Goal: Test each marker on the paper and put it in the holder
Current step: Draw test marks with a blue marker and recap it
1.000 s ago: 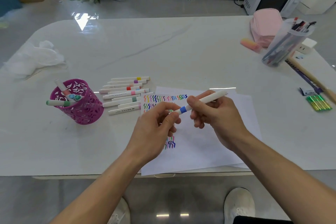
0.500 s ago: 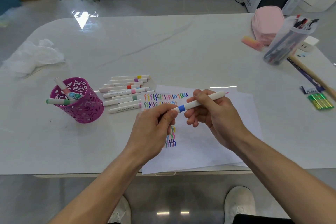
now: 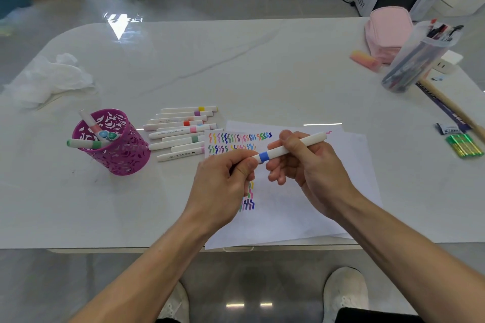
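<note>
Marker (image 3: pixel 286 148), a slim white cylinder with a blue band, is held over the scribbled paper (image 3: pixel 301 212), gripped at the barrel by the right hand (image 3: pixel 312 165) and pinched at one end by the left hand (image 3: pixel 223 186). A perforated purple holder (image 3: pixel 118 155) is noted leftward.

Holder (image 3: pixel 112 147) left of markers (image 3: pixel 181 131), paper (image 3: pixel 301 204) right.

Both forearms reach forward, left hand (image 3: pixel 223 186) and right hand (image 3: pixel 308 173) gripping one marker (image 3: pixel 275 151) between them
</note>
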Action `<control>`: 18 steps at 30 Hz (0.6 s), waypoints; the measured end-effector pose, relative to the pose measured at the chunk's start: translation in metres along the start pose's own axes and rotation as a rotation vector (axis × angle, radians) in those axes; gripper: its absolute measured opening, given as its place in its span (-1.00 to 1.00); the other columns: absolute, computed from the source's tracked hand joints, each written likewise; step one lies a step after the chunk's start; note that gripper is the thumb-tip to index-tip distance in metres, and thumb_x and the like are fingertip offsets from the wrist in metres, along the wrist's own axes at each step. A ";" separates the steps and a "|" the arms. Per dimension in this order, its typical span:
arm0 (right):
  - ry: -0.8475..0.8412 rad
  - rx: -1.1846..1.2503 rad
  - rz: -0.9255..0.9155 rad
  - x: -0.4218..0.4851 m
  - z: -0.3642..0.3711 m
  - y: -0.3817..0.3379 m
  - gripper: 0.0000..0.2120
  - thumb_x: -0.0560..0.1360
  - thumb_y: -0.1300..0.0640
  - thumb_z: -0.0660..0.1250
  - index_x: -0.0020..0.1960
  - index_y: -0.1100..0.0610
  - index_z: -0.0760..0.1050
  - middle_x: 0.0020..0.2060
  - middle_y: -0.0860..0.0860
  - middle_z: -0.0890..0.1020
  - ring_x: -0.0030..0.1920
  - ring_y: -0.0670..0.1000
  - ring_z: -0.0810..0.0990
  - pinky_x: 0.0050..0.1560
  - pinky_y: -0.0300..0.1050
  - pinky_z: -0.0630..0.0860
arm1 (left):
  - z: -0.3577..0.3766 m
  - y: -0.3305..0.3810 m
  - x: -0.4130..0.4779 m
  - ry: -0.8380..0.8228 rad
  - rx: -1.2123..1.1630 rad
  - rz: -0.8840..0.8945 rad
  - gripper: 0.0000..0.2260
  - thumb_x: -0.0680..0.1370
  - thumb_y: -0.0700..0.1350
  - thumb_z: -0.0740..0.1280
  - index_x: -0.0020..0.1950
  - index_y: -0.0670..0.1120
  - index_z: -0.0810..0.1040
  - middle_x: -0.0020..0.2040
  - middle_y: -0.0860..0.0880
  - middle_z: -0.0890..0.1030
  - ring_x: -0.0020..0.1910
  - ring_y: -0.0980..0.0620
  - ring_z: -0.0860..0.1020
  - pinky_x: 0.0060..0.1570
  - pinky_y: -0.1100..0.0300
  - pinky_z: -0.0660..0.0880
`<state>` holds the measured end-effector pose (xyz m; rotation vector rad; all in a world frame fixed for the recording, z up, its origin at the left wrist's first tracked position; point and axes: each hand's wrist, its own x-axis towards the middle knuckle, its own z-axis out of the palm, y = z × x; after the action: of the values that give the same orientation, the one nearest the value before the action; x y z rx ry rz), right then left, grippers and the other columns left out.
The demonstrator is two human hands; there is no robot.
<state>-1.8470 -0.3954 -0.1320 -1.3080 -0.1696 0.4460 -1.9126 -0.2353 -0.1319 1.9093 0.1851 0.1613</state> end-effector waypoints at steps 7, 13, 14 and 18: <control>-0.018 -0.025 -0.028 0.000 0.000 0.002 -0.68 0.65 0.01 0.30 -0.08 0.21 0.69 -0.30 0.22 0.68 -0.37 0.14 0.64 -0.34 -0.14 0.56 | 0.000 -0.001 0.000 -0.013 -0.130 -0.079 -0.80 0.64 -0.21 0.30 -0.04 0.04 0.65 -0.40 0.09 0.53 -0.47 0.10 0.45 -0.41 0.27 0.42; -0.037 0.069 0.029 0.004 -0.002 -0.001 -0.69 0.56 -0.04 0.34 -0.09 0.17 0.72 -0.30 0.18 0.67 -0.36 0.09 0.63 -0.33 -0.18 0.56 | -0.007 0.004 0.005 -0.063 -0.093 -0.019 -0.86 0.65 -0.13 0.29 0.00 -0.05 0.65 -0.37 0.08 0.55 -0.42 0.11 0.51 -0.38 0.32 0.44; -0.037 0.080 0.040 0.005 -0.003 -0.001 -0.71 0.57 -0.03 0.37 -0.08 0.18 0.71 -0.29 0.18 0.67 -0.35 0.08 0.63 -0.33 -0.18 0.56 | -0.008 0.005 0.006 -0.054 -0.093 -0.015 -0.87 0.65 -0.12 0.30 0.01 -0.05 0.65 -0.37 0.07 0.56 -0.41 0.11 0.53 -0.37 0.31 0.45; -0.044 0.139 0.094 0.007 -0.006 0.002 -0.80 0.52 0.05 0.46 0.00 0.18 0.61 -0.24 0.18 0.68 -0.32 0.07 0.64 -0.33 -0.18 0.56 | -0.010 0.005 0.010 0.016 -0.214 -0.078 -0.90 0.61 -0.18 0.34 0.01 -0.07 0.66 -0.34 0.00 0.62 -0.37 0.07 0.59 -0.33 0.26 0.51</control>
<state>-1.8393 -0.3973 -0.1367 -1.1740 -0.1121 0.5567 -1.9050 -0.2258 -0.1235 1.6860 0.2432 0.1385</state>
